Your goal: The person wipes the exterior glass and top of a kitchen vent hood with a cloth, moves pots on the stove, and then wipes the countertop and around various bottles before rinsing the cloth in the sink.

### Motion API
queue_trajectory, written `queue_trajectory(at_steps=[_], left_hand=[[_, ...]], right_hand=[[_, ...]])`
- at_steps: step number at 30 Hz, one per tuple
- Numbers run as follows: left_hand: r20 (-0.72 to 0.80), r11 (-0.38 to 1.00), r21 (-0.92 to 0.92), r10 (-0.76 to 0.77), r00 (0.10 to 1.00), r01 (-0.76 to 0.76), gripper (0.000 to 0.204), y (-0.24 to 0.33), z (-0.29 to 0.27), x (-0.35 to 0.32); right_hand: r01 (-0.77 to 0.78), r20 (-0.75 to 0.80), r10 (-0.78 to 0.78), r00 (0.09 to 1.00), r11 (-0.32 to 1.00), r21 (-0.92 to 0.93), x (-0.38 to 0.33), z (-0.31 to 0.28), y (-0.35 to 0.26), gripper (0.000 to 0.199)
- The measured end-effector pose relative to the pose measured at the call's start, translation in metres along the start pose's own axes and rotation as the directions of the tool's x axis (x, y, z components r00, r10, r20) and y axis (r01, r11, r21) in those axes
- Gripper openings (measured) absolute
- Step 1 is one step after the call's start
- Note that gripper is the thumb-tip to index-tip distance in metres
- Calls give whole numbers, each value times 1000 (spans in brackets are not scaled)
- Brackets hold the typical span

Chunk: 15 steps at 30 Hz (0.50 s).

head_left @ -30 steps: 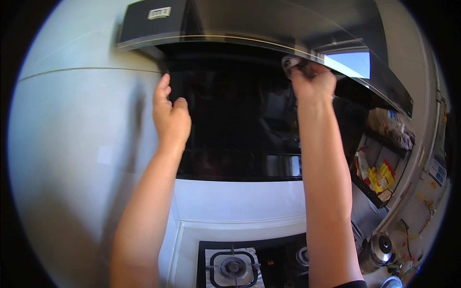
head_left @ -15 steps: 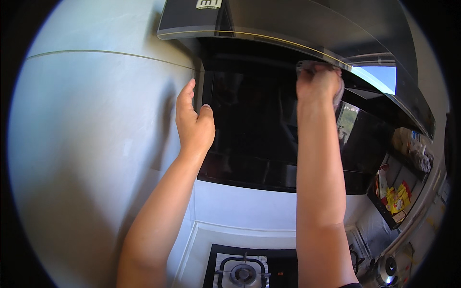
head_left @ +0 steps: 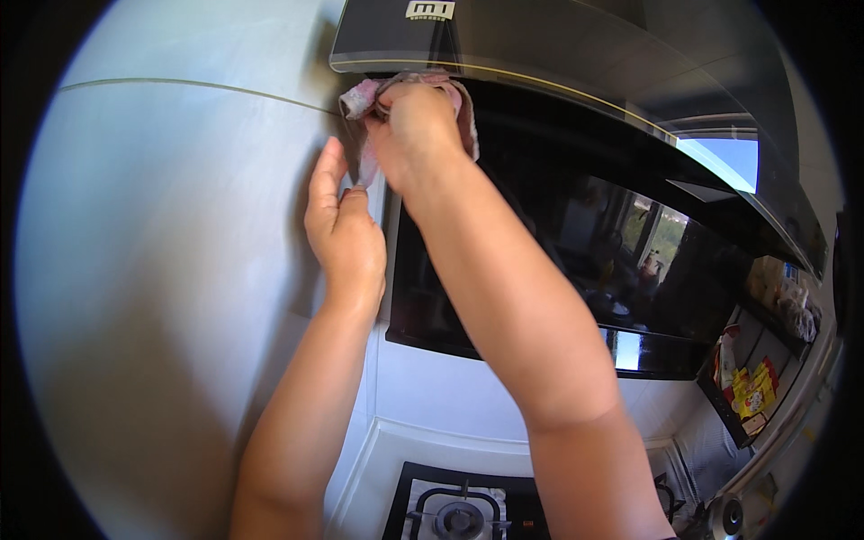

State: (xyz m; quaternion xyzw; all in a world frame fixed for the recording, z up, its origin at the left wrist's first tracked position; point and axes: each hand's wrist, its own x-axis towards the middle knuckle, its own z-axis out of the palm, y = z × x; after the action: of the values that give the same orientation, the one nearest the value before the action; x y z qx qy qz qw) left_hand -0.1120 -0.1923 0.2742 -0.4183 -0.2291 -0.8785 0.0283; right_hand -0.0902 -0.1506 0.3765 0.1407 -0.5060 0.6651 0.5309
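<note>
A pink and grey cleaning cloth (head_left: 465,117) is bunched in my right hand (head_left: 421,135), its fingers closed on it. That hand presses the cloth to the underside of the black range hood (head_left: 558,45), at the hood's left end. Lower down and to the left, my left hand (head_left: 342,234) is raised beside the pale wall, fingers stretched up and thumb apart. A hanging corner of the cloth comes down to the left thumb tip; whether they touch I cannot tell. The right palm and part of the cloth are hidden behind my wrist.
Below the hood, a glossy black panel (head_left: 531,234) reflects a window. The gas stove (head_left: 459,520) lies at the bottom. Smooth wall (head_left: 180,270) fills the left side. At the right, a black rack (head_left: 729,405) holds yellow packets (head_left: 754,389), with a metal pot (head_left: 723,517) beneath.
My right hand has moved left with the cloth, from the hood's middle to its left end. My left hand has shifted slightly left. The view has turned a little.
</note>
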Motion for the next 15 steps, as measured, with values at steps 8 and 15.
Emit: queue_trajectory(at_steps=[8, 15], left_hand=[[-12, 977, 51, -205, 979, 205, 53, -21, 6, -4], [130, 867, -269, -398, 908, 418, 48, 1, 5, 21]], right_hand=[[-123, -327, 173, 929, 978, 169, 56, -51, -4, 23], [-132, 105, 104, 989, 944, 304, -37, 2, -28, 20]])
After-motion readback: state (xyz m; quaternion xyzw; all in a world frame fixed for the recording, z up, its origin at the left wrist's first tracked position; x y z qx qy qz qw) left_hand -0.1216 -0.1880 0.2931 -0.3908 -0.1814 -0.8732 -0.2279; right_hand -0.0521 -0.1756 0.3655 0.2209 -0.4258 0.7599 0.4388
